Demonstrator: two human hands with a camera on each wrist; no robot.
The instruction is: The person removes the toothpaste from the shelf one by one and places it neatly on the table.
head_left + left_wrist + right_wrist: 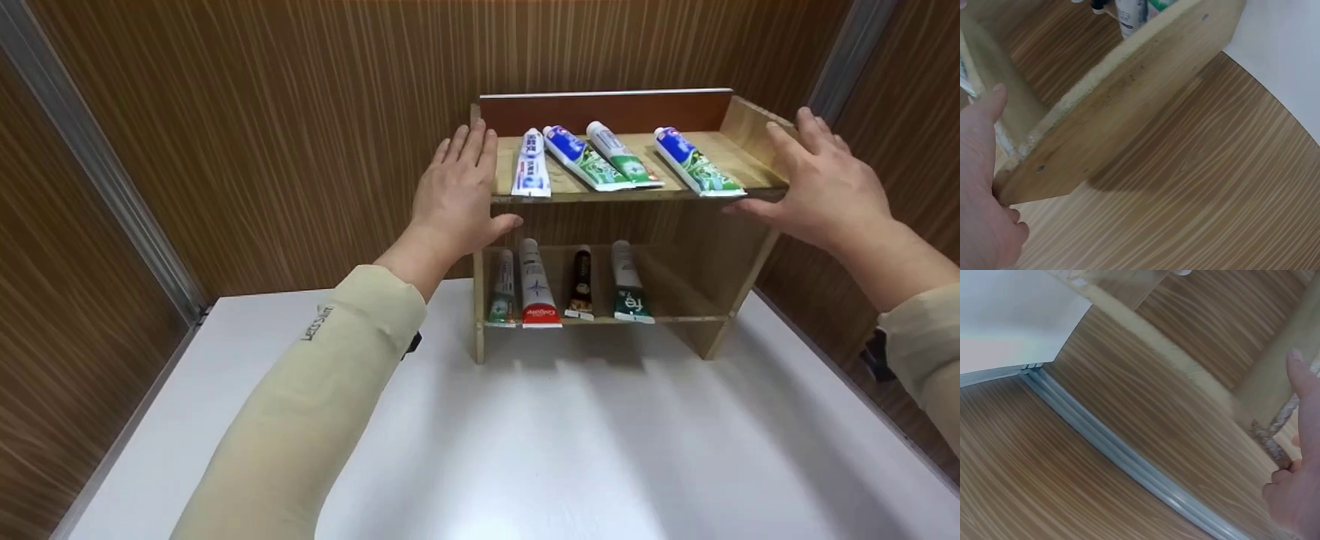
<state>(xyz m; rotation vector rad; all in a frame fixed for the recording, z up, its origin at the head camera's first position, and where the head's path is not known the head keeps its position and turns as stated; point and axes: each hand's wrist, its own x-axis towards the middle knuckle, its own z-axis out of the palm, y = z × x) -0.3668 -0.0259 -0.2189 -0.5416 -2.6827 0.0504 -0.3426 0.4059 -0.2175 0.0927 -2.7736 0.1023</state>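
A small two-tier wooden shelf (pixel 600 196) stands against the back wall. My left hand (pixel 459 191) lies along its left side panel (pixel 1112 112), fingers straight, thumb across the front edge. My right hand (pixel 829 180) rests at the right side panel (pixel 759 135), fingers extended, thumb at the top board's front corner. On the top board lie a white toothpaste tube (pixel 532 165), two green-and-white tubes side by side and a blue-and-green toothpaste tube (pixel 694 161). The lower board carries several tubes, including a red-ended toothpaste tube (pixel 538 289) and a dark brown tube (pixel 581 281).
The shelf stands on a white table (pixel 480 450). Brown wood-grain walls (pixel 300 150) enclose the back and both sides, with metal strips (pixel 1112 450) at the corners.
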